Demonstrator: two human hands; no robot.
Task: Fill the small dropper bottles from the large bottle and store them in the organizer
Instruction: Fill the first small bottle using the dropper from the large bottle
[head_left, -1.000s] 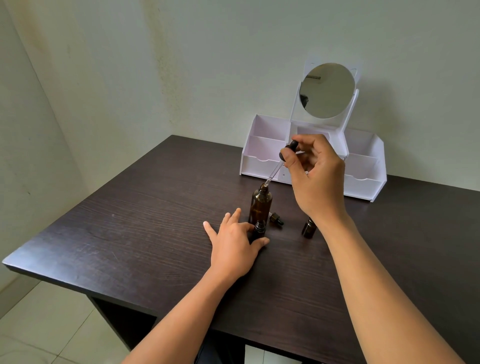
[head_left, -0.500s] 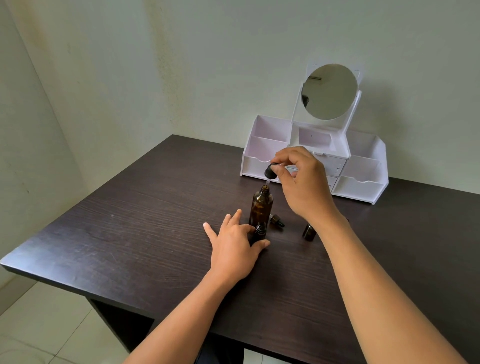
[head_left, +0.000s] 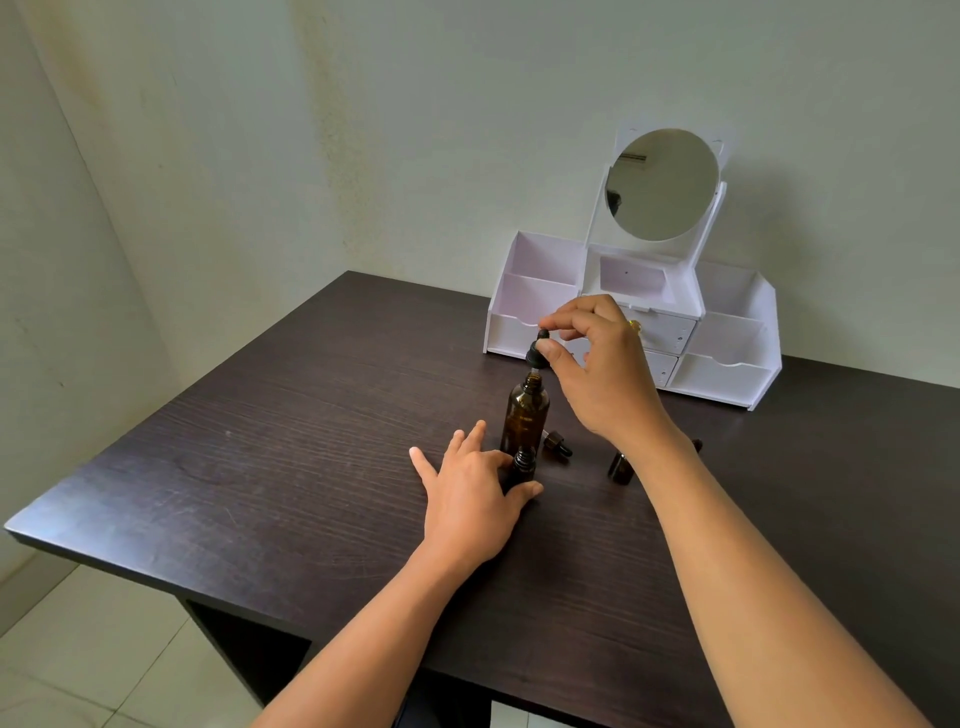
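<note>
**No writing to be read**

Standing here, I can make out no word, number or brand mark anywhere. The large bottle (head_left: 524, 418) shows only plain amber glass with no label on the side I see. The small dropper bottle (head_left: 523, 470) is too small to tell. The white organizer (head_left: 727, 374) has blank faces, and its mirror (head_left: 662, 184) reflects only a blur.

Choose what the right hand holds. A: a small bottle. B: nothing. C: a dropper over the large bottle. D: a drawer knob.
C: the right hand pinches the dropper just above the open mouth of the large bottle, while the left hand holds a small bottle.
</note>
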